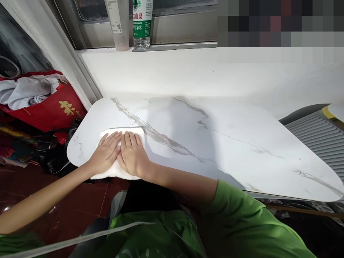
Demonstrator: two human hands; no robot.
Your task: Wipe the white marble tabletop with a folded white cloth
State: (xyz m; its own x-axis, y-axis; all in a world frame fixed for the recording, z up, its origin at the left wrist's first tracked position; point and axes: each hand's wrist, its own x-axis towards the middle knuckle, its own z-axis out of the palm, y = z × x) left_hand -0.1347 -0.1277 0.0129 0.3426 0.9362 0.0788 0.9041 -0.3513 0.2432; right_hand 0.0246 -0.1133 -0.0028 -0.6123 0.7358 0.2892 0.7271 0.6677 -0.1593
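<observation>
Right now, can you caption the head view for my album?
Fingers lie flat on a white cloth atop a marbled table.

Left hand point(106, 152) plus right hand point(133, 153): two. Cloth point(118, 172): one. Table point(242, 168): one. Far sill point(185, 46): one bottle point(142, 27), one container point(119, 25). Left: one bag point(49, 113).

At nine o'clock on the tabletop point(242, 147), a cloth point(118, 172) beneath left hand point(106, 152) and right hand point(133, 152). Off the tabletop at ten, fabric point(27, 91) in a bag point(49, 111). At eleven, on the sill point(182, 46), a container point(120, 30) left of a bottle point(142, 27). At twelve, a wall point(172, 71).
</observation>
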